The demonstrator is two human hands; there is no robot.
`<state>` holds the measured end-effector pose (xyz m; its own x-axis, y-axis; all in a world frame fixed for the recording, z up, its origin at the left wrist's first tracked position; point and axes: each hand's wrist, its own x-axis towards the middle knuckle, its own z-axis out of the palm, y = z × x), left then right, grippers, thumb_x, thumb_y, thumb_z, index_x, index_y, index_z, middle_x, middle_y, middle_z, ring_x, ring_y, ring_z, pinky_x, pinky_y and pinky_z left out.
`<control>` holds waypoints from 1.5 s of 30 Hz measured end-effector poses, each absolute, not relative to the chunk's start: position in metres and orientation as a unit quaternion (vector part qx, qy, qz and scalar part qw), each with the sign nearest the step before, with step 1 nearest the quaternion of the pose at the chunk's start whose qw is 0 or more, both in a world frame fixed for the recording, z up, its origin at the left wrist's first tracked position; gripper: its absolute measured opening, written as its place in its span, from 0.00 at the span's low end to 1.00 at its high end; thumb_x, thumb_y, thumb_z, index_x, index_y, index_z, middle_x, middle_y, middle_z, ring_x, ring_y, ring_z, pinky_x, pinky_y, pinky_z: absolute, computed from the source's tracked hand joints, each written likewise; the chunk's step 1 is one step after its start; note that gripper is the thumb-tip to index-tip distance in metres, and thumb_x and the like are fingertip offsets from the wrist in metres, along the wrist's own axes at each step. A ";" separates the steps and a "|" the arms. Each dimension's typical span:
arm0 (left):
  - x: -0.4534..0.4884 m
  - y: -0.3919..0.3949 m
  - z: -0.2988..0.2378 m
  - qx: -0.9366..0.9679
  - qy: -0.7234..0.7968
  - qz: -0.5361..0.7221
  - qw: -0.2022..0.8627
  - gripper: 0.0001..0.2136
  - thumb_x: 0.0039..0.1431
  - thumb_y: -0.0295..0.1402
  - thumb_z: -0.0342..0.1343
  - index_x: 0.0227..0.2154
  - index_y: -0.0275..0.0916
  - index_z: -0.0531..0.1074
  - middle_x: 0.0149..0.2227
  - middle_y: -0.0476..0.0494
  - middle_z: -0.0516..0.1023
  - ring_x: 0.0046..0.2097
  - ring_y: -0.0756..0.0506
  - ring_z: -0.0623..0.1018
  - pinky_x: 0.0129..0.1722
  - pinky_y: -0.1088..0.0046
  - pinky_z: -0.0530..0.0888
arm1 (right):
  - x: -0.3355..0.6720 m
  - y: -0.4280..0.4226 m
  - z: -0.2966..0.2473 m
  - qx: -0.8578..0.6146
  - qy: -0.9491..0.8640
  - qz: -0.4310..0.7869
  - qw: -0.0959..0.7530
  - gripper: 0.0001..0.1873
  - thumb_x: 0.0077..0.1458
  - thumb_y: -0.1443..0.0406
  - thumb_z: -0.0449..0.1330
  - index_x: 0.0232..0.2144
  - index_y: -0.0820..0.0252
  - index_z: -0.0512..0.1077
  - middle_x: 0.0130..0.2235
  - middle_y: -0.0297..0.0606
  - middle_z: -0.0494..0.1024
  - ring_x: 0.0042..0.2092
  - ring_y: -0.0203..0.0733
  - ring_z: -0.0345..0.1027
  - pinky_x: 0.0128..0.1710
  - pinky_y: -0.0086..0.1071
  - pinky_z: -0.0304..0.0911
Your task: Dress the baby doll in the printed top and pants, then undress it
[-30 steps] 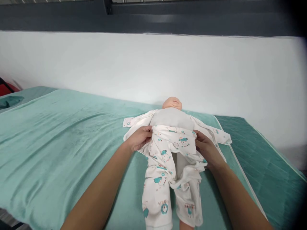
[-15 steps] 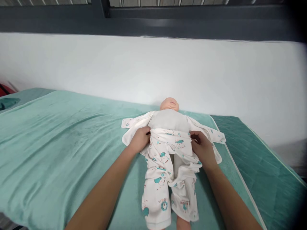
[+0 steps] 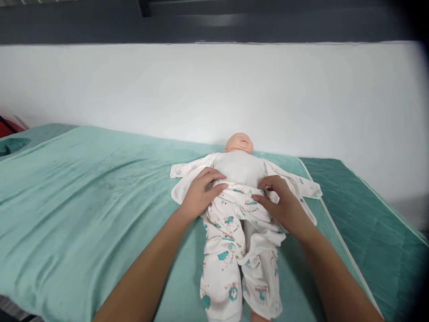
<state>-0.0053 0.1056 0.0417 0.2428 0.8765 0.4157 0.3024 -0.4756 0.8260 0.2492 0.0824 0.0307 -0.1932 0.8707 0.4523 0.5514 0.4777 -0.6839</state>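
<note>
A baby doll [image 3: 239, 142] lies on its back on a light green towel [image 3: 87, 188], head toward the wall. It wears white printed trousers [image 3: 234, 250]; a matching white jacket [image 3: 187, 176] lies spread open under its grey torso. My left hand [image 3: 198, 193] rests on the doll's left flank, fingers pinching the trouser waistband. My right hand [image 3: 281, 201] lies on the other side of the waist, its fingers curled onto the same waistband.
A darker green quilted mattress [image 3: 362, 219] shows to the right of the towel. A white wall [image 3: 214, 89] runs right behind the doll's head, with a dark window frame above. Something red and dark sits at the far left edge [image 3: 6, 127].
Both hands have slid inward and up from the doll's sides onto the waistband, and the trousers' top edge now sits a little higher on the grey torso.
</note>
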 end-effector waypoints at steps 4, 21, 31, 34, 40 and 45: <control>-0.008 0.106 0.045 0.743 0.396 0.399 0.363 0.09 0.57 0.40 0.61 0.37 0.41 0.77 0.47 0.42 0.71 0.48 0.44 0.71 0.45 0.71 0.67 | 0.256 0.090 0.038 -0.452 -0.792 0.205 0.356 0.11 0.57 0.56 0.64 0.33 0.53 0.67 0.40 0.37 0.70 0.45 0.47 0.63 0.46 0.40 0.59; 0.002 0.168 0.046 0.702 0.442 0.382 0.407 0.12 0.60 0.44 0.54 0.31 0.41 0.65 0.26 0.54 0.63 0.29 0.51 0.60 0.30 0.75 0.57 | 0.242 0.155 0.030 -0.511 -0.644 0.372 0.430 0.17 0.57 0.48 0.59 0.28 0.55 0.68 0.25 0.29 0.64 0.29 0.37 0.55 0.30 0.31 0.53; -0.008 0.160 0.041 0.550 0.395 0.423 0.602 0.15 0.51 0.44 0.64 0.29 0.37 0.69 0.28 0.52 0.66 0.29 0.52 0.64 0.30 0.76 0.61 | 0.253 0.148 0.018 -0.434 -0.426 0.599 0.522 0.20 0.47 0.52 0.70 0.26 0.56 0.65 0.23 0.27 0.63 0.24 0.32 0.54 0.23 0.28 0.53; -0.012 0.160 0.039 0.482 0.373 0.448 0.654 0.15 0.48 0.41 0.67 0.28 0.37 0.69 0.27 0.52 0.67 0.28 0.53 0.65 0.29 0.77 0.63 | 0.255 0.147 0.019 -0.428 -0.396 0.609 0.539 0.20 0.46 0.53 0.70 0.24 0.56 0.64 0.23 0.29 0.64 0.23 0.33 0.56 0.22 0.29 0.56; -0.007 0.162 0.030 0.437 0.402 0.501 0.630 0.17 0.47 0.43 0.68 0.29 0.38 0.69 0.27 0.54 0.68 0.27 0.53 0.66 0.29 0.76 0.64 | 0.262 0.147 0.014 -0.443 -0.360 0.600 0.560 0.16 0.47 0.53 0.69 0.30 0.54 0.69 0.28 0.34 0.74 0.28 0.41 0.66 0.27 0.35 0.65; -0.009 0.156 0.025 0.543 0.430 0.469 0.548 0.15 0.52 0.45 0.63 0.29 0.38 0.69 0.26 0.54 0.66 0.27 0.54 0.63 0.28 0.76 0.59 | 0.273 0.141 0.009 -0.426 -0.422 0.595 0.535 0.17 0.46 0.54 0.71 0.31 0.54 0.69 0.26 0.28 0.70 0.25 0.34 0.61 0.25 0.30 0.60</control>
